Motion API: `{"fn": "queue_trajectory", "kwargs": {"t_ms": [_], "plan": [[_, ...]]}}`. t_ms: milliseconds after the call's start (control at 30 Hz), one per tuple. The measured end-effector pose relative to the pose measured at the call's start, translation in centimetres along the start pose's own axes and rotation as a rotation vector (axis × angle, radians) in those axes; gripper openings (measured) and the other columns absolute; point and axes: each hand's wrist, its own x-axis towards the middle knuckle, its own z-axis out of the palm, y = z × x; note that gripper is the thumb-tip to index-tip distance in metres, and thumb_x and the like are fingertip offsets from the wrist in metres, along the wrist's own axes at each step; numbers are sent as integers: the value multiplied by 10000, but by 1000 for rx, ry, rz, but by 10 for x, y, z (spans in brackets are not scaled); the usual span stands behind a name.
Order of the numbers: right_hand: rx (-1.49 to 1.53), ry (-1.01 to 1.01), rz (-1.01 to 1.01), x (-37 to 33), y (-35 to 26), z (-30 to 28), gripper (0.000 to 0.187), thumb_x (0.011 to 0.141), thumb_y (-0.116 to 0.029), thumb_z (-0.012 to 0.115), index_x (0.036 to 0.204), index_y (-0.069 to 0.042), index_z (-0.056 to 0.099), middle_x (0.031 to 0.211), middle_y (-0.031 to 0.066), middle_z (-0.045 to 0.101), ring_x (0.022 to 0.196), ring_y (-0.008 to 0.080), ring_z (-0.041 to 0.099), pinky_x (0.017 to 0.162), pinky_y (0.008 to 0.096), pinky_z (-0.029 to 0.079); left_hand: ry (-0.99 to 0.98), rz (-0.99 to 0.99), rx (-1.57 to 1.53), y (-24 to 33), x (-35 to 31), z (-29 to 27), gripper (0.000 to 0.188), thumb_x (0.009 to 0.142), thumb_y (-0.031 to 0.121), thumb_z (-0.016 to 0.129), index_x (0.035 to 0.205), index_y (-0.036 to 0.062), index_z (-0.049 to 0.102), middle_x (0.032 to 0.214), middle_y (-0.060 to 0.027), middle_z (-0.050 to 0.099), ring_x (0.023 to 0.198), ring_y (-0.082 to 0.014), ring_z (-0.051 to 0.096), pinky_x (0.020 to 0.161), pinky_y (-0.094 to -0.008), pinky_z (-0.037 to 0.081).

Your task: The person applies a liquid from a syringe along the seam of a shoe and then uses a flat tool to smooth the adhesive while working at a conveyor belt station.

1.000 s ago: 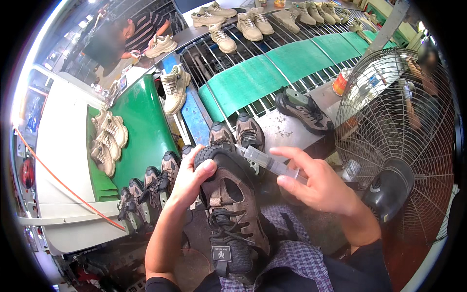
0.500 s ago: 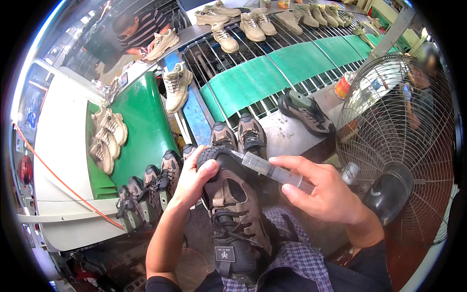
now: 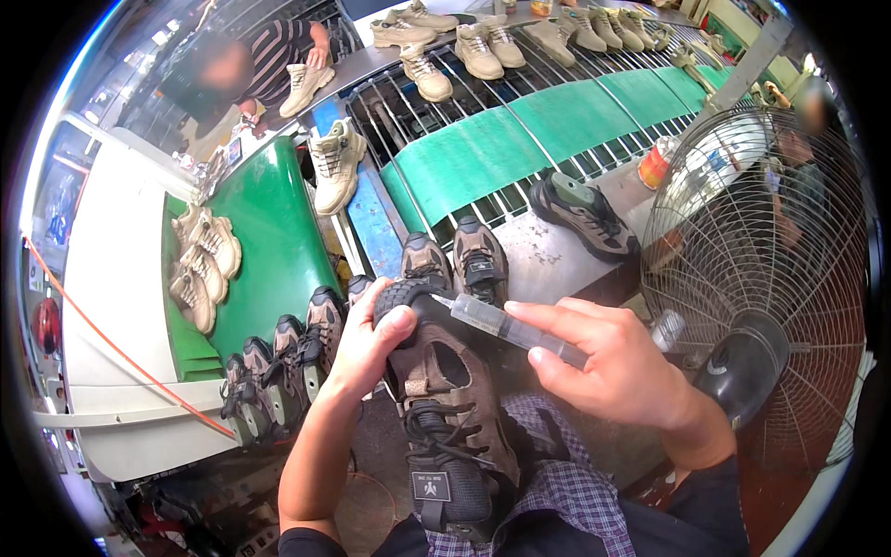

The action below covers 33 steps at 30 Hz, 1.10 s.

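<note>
Fisheye view looking down at a person's two bare hands. A brown & black lace-up shoe [image 3: 475,418] is held above the lap, toe pointing away, ankle end nearest the body. L hand [image 3: 357,343] grips its toe end, thumb on the rubber edge. R hand [image 3: 617,367] holds a clear syringe [image 3: 501,325] btwn thumb & fingers, nozzle angled L at the toe edge; can't tell if it's touching. Checked cloth [image 3: 580,497] lies under the shoe.

Bkgd: 2 similar shoes stand just past the toe; another shoe [image 3: 594,221] sits on a metal worktop [image 3: 531,251]. Top: rack of metal bars w/ green sheet [image 3: 501,153] & beige shoes [image 3: 478,51]. Far R: lg. wire-cage fan [image 3: 742,362]. Upper L: co-worker in striped top [image 3: 278,60] w/ a beige shoe.
</note>
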Motion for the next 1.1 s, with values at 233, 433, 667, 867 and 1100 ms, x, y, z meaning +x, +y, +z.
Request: {"fn": "queue_trajectory", "kwargs": {"t_ms": [233, 433, 667, 867, 1100], "plan": [[-271, 45, -101, -2, -2, -4, 407, 836, -190, 712, 1221, -60, 685, 767, 90, 623, 568, 277, 640, 521, 384, 535, -7, 1, 62, 0, 3, 0, 873, 871, 437, 794, 1472, -55, 396, 1040, -29, 613, 914, -93, 575, 846, -264, 499], [-392, 17, -109, -9, -7, -10, 405, 823, -195, 726, 1204, -66, 687, 722, 68, 577, 548, 250, 632, 492, 367, 523, 29, 32, 81, -5, 3, 1, 818, 873, 452, 785, 1426, -44, 444, 1017, -15, 614, 908, -74, 566, 836, -245, 487], [-455, -27, -68, -25, -10, -14, 391, 828, -209, 721, 1192, -69, 691, 725, 53, 571, 513, 223, 618, 477, 345, 513, 21, 42, 13, 1, 2, 11, 677, 876, 456, 782, 1292, -11, 522, 1002, 2, 625, 893, -58, 572, 821, -219, 480], [-459, -75, -34, -31, -20, -15, 400, 862, -202, 703, 1247, -96, 682, 741, 53, 566, 542, 223, 621, 496, 343, 513, -40, 30, -152, -8, 5, 1, 741, 816, 534, 802, 1263, 6, 536, 1052, -33, 643, 949, -101, 613, 843, -278, 515], [-123, -3, 52, -27, -14, -14, 461, 920, -168, 700, 1375, -165, 626, 850, 65, 618, 646, 248, 644, 571, 365, 531, 8, -112, -422, -31, -5, -9, 944, 745, 664, 776, 1366, 2, 516, 1247, -182, 646, 1146, -317, 653, 1039, -460, 523]]}}
